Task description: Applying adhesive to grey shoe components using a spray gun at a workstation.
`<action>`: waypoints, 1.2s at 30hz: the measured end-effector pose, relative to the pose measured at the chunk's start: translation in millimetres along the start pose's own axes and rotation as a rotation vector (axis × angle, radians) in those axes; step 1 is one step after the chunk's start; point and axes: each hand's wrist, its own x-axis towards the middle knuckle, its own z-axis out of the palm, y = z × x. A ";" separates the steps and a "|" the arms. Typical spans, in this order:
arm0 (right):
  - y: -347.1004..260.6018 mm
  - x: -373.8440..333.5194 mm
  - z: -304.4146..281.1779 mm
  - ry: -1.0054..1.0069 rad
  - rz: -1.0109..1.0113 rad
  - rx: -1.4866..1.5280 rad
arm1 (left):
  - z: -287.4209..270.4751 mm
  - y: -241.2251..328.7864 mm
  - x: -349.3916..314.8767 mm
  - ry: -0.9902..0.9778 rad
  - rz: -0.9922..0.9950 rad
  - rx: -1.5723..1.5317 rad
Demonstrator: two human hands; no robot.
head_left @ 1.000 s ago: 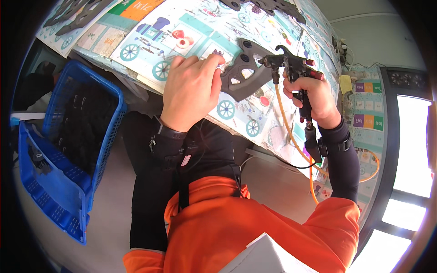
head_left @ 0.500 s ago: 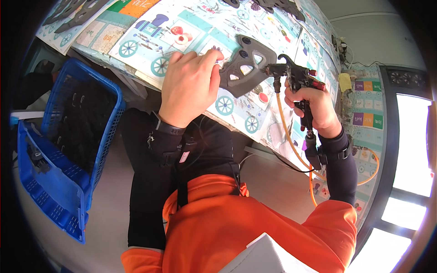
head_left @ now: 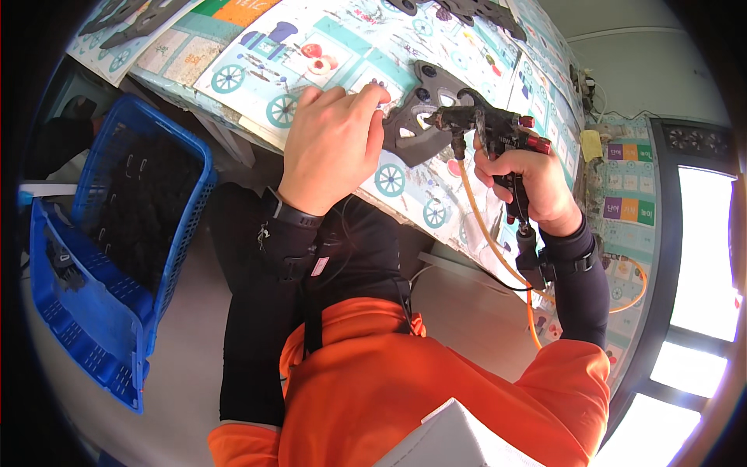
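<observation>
My right hand (head_left: 533, 183) is wrapped round the grip of a black spray gun (head_left: 498, 128) with red knobs. The gun's nozzle points left, over the right side of a flat dark grey part (head_left: 416, 144) with cut-out openings and round dark spots. At that part's left edge is my left hand (head_left: 331, 148), its fingers curled and the thumb and forefinger closed on the edge; the fingertips are partly hidden. From below the gun's nozzle hangs a yellowish hose (head_left: 484, 226).
The table (head_left: 389, 179) has a printed, stained covering. More dark grey parts (head_left: 471, 9) lie at its far side and others (head_left: 144, 27) at the far left. Blue baskets (head_left: 159, 311) stand at left, one with dark contents. An orange hose (head_left: 531, 315) hangs by my right forearm.
My right hand has moved the spray gun left, so its nozzle now overlaps the grey part's right side. My left hand keeps its place at the part's edge. The view has shifted slightly.
</observation>
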 end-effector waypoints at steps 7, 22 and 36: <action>9.4 -11.4 -3.4 -0.022 -0.007 -0.081 | 1.0 -2.1 -1.1 0.009 0.005 0.006; 2.4 -3.8 3.9 -0.030 0.016 -0.024 | 2.4 -0.3 0.3 0.004 -0.007 0.016; 0.5 -19.9 10.8 -0.101 0.056 -0.079 | 1.6 1.7 -1.3 0.000 0.000 0.016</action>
